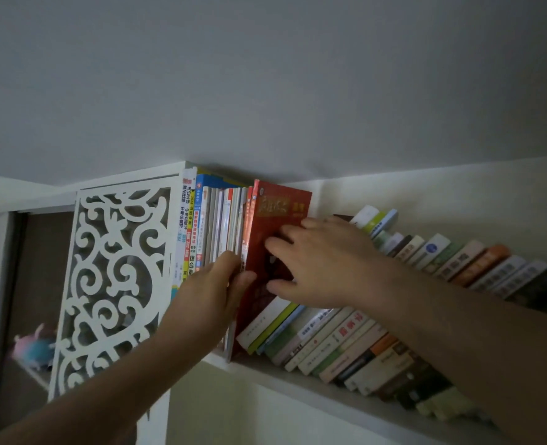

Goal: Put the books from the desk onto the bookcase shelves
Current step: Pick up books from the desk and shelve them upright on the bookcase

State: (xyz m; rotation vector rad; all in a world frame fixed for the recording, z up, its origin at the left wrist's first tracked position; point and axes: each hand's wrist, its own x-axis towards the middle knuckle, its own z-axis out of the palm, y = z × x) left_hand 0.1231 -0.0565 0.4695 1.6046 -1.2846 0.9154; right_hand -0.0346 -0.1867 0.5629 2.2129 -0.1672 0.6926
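My two hands: left hand (216,285) grips upright books (224,220); right hand (317,261), fingers spread, presses one red book (278,203).

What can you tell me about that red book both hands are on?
The red book is a thin paperback with a glossy red cover, a gold title block near the top and darker pictures lower down. It stands nearly upright on the white shelf, at the right end of the upright row, its cover facing the leaning books. The right hand lies spread on its cover; the left hand grips its front edge along with neighbouring books.
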